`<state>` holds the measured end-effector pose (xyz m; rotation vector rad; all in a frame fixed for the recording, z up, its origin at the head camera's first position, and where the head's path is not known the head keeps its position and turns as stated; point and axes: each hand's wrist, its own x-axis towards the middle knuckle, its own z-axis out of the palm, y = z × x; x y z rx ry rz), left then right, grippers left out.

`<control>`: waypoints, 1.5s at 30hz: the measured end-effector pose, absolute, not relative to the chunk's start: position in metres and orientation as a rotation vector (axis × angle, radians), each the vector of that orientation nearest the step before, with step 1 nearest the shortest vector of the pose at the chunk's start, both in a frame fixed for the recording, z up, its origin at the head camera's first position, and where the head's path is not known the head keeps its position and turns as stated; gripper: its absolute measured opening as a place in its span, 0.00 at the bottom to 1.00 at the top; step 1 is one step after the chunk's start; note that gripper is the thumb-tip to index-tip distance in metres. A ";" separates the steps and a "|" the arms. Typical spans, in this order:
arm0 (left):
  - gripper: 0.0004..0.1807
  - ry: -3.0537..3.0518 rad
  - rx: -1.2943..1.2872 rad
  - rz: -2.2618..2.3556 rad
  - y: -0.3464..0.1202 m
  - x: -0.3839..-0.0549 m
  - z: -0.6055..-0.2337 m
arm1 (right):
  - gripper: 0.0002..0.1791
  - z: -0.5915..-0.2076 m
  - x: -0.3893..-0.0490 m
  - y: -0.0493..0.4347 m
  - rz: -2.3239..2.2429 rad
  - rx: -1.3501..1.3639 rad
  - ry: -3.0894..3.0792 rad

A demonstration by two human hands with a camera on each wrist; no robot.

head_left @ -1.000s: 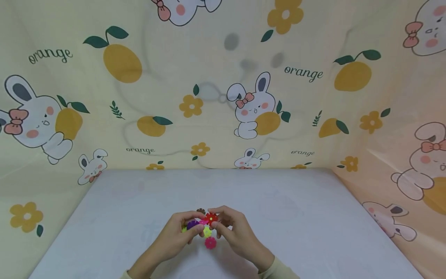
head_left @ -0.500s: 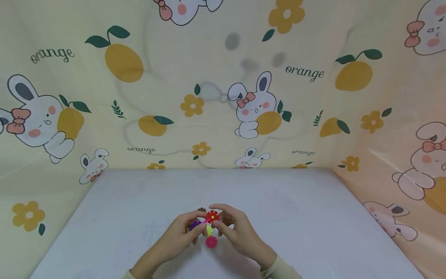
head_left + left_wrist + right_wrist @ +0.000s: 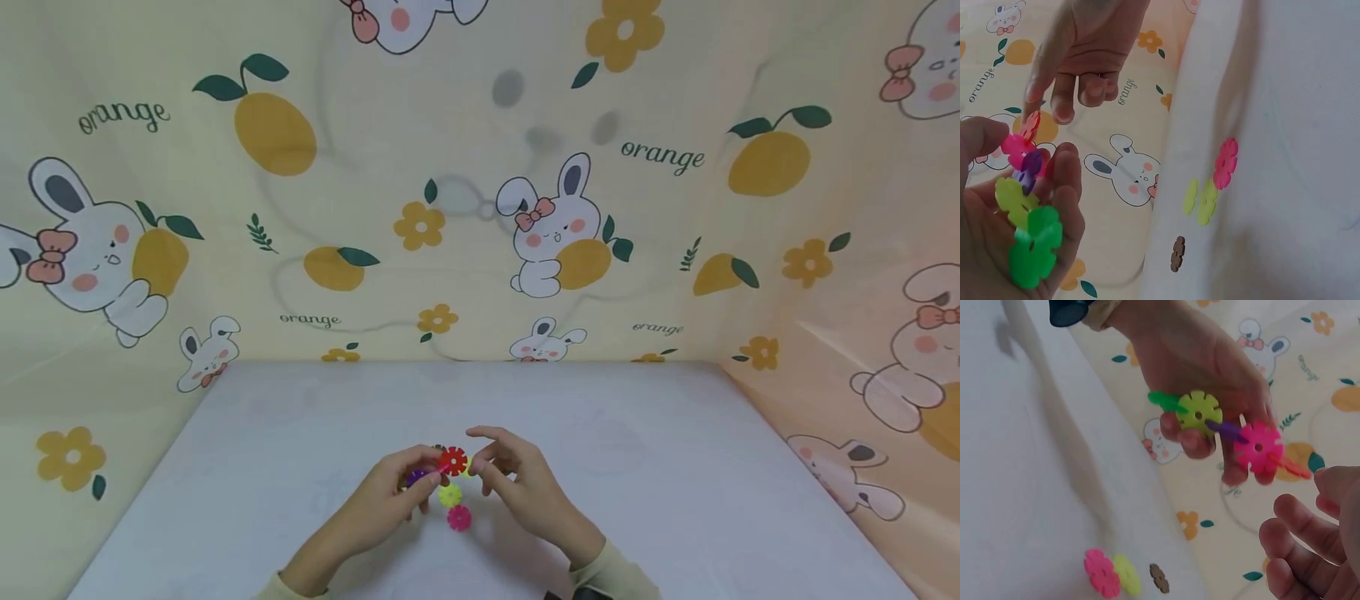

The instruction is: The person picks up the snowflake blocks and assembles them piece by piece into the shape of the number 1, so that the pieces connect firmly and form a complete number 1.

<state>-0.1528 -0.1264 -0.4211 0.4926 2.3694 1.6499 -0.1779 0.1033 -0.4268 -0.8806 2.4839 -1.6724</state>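
Five toy discs form one chain in the left hand

Thumb and fingers of the left hand pinch the chain at its pink link, with the rest lying along the palm. From one end to the other run a green link, a yellow link, a purple link, then the pink one and, at the far tip, a red link, which points toward the right hand.

That right hand is empty, thumb and fingers apart, index finger stretched out. Its thumb is just beside the red link; whether they touch, I cannot tell.

Four loose discs lie on the white table, below the hands: a loose pink disc closest to the person, a near yellow disc just beside it, a second yellow disc farther off and a brown disc.

Behind the table rises a cream cloth printed with rabbits, oranges and flowers.
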 end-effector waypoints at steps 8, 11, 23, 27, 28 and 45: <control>0.16 2.326 0.466 1.700 -0.126 -0.153 -0.416 | 0.16 -0.429 -0.183 0.107 -1.645 -0.812 2.482; 0.15 2.302 0.458 1.719 -0.126 -0.152 -0.416 | 0.15 -0.429 -0.183 0.106 -1.606 -0.774 2.494; 0.16 2.284 0.448 1.734 -0.126 -0.152 -0.416 | 0.15 -0.434 -0.184 0.106 -1.549 -0.788 2.479; 0.15 2.286 0.453 1.737 -0.126 -0.152 -0.417 | 0.15 -0.436 -0.184 0.105 -1.527 -0.776 2.444; 0.15 2.283 0.451 1.741 -0.126 -0.152 -0.417 | 0.15 -0.437 -0.184 0.104 -1.521 -0.774 2.431; 0.15 2.277 0.474 1.724 -0.126 -0.152 -0.420 | 0.15 -0.465 -0.197 0.105 -1.352 -0.690 2.308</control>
